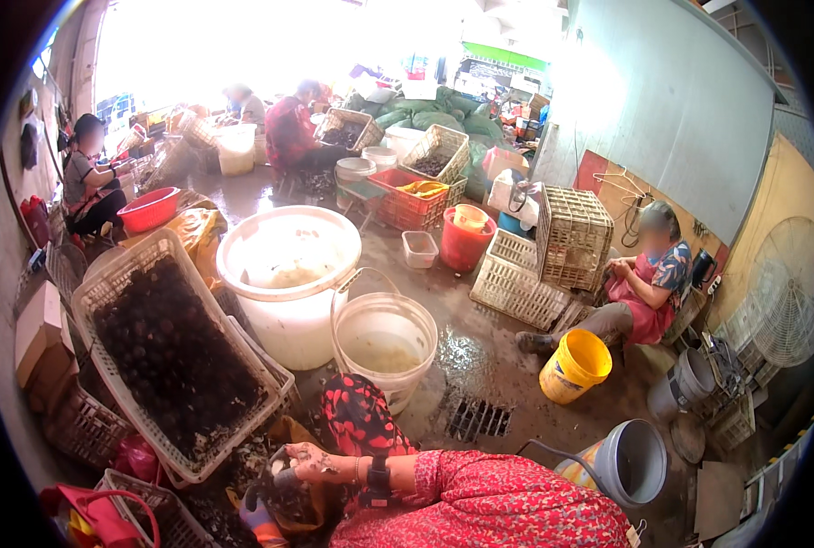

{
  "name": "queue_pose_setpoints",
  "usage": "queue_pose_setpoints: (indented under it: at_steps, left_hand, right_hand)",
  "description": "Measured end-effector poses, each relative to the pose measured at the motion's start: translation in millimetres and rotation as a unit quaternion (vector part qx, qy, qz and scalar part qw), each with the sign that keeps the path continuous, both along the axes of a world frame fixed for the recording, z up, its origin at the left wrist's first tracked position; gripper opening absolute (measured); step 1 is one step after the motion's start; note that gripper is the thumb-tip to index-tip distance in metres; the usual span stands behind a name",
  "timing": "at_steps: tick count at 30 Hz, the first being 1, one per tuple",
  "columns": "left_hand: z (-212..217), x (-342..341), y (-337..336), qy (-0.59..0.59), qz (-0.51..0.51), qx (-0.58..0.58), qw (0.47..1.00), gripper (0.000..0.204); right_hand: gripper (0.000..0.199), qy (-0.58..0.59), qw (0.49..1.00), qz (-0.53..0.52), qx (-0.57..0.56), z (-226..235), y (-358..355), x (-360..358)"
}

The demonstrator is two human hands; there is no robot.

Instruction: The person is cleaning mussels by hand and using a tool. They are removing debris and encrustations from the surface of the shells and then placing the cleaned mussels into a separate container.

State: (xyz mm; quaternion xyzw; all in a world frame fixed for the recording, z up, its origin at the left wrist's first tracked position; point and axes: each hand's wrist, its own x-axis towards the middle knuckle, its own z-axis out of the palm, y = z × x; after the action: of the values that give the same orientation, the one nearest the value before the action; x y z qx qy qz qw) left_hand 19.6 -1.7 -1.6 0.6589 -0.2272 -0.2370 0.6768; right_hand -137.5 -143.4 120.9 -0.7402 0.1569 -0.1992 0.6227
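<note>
My right hand [308, 464] is bare at the palm, with grey covering on some fingers and a dark band at the wrist. Its fingers are bent around something small and pale that I cannot make out. Just below it is my left hand [259, 519], in an orange and purple glove, its fingers curled by dark scraps; what they hold is hidden. Both hands are low over a heap of dark, wet debris [288, 500] beside my knee. To their left a tilted pale plastic crate [105, 315] is filled with dark, roundish shell-like pieces [174, 352].
A large white tub [288, 333] and a white bucket [407, 370] stand ahead, near a floor drain [478, 418]. A grey-lined bucket [640, 466] lies right; a yellow bucket [576, 367] is near a seated person [649, 283]. Other people work farther back among crates.
</note>
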Motion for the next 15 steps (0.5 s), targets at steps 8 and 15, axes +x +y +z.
queue_pose_setpoints:
  at_steps: [8, 15]
  left_hand:
    - [99.9, -62.1, -22.0, -0.376, -0.01, -0.036, 0.926, 0.012]
    - [41.5, -43.2, -26.1, -0.181, -0.004, -0.062, 0.982, 0.018]
  right_hand:
    - [0.014, -0.033, 0.886, -0.083, 0.454, -76.2, 0.1, -2.3]
    - [0.016, 0.014, 0.875, -0.108, 0.472, -80.1, -0.8, -4.6]
